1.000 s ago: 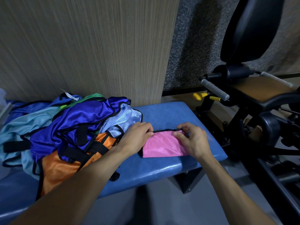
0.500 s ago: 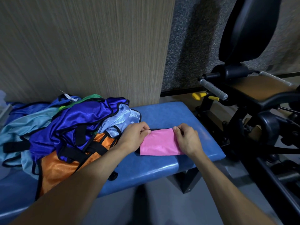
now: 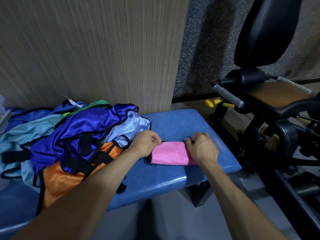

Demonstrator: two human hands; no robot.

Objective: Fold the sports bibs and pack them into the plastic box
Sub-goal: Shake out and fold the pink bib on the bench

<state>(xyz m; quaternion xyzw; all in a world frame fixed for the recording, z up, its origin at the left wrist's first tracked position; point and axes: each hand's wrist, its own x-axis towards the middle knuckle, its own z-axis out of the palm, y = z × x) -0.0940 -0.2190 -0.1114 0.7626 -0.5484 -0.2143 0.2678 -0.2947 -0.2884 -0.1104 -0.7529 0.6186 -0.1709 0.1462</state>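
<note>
Left hand: left hand (image 3: 146, 143) sits at the left end of the small folded pink satin bib with black trim (image 3: 168, 155), fingers curled and pinching its far left corner.
Right hand: right hand (image 3: 203, 147) lies over the right end of the same bib, fingers curled down onto its far right corner, gripping the cloth there.
Pink bib: folded to a narrow, flat rectangle, it lies on the blue padded vinyl bench (image 3: 173, 179) near the bench's right end, stretched between the two hands.
Bib pile: heap of loose shiny sports bibs (image 3: 78, 135) in royal blue, light blue, green and orange, all edged in black, lies on the bench just left of the left hand; the left forearm crosses over its orange edge.
Plastic box: only a pale translucent edge (image 3: 3, 113) shows at the far left of the frame, beyond the pile; whether it is the box cannot be told.
Wall: beige wood-grain panel (image 3: 95, 54) stands behind the bench, with grey speckled carpeted wall (image 3: 204, 49) beside it.
Gym machine: black exercise machine with padded back rest, grey grips and yellow knobs (image 3: 270, 104) stands right of the bench.
</note>
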